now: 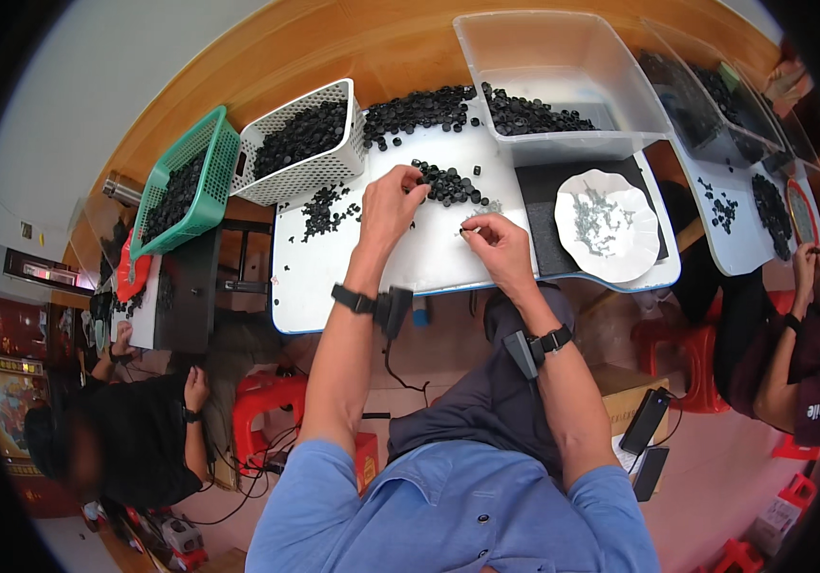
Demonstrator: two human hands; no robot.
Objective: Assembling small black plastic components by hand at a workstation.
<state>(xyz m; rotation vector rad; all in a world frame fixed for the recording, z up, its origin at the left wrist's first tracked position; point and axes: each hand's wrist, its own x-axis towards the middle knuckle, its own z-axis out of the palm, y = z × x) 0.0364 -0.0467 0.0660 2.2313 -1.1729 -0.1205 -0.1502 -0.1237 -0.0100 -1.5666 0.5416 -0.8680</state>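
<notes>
My left hand [393,202] reaches over the white tabletop [372,277], thumb and fingers closed together at the left edge of a small heap of round black caps [450,186]. Whatever is between those fingertips is hidden. To its right and nearer to me, my right hand [503,246] pinches a small dark piece [463,231] just above the table. A few tiny pale pieces [494,206] lie between that hand and the caps. Small black parts [322,212] are scattered left of my left hand.
A larger heap of black caps [420,110] lies behind. White [360,143] and green [208,215] baskets and a clear plastic bin [563,148] hold black pieces. A white scalloped plate [570,250] of pale bits sits on a black mat [536,205]. People work at both sides.
</notes>
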